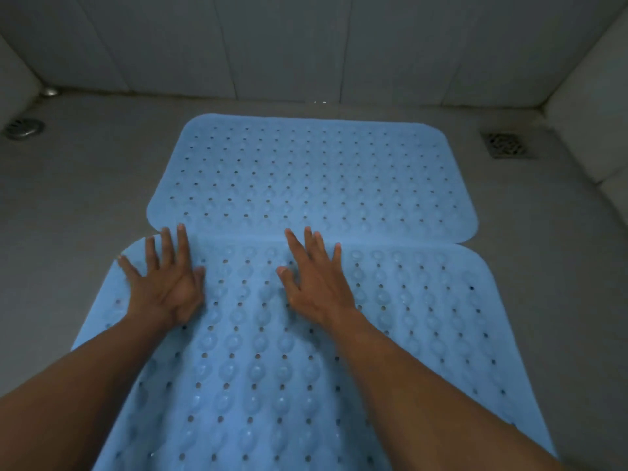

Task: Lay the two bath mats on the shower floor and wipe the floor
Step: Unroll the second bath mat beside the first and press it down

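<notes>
Two light blue bath mats with holes and bumps lie on the grey shower floor (78, 205). The far mat (312, 175) lies flat near the back wall. The near mat (407, 317) lies just in front of it, its far edge meeting or slightly overlapping the far mat's near edge. My left hand (166, 283) rests palm down with fingers spread on the near mat's far left part. My right hand (316, 280) presses flat near the middle of the same far edge. Neither hand holds anything. No cloth is in view.
A round metal drain (23, 128) sits in the floor at far left, with a small metal fitting (50, 91) in the corner behind it. A square grated drain (506, 145) is at far right. Tiled walls (306, 45) enclose the floor on three sides.
</notes>
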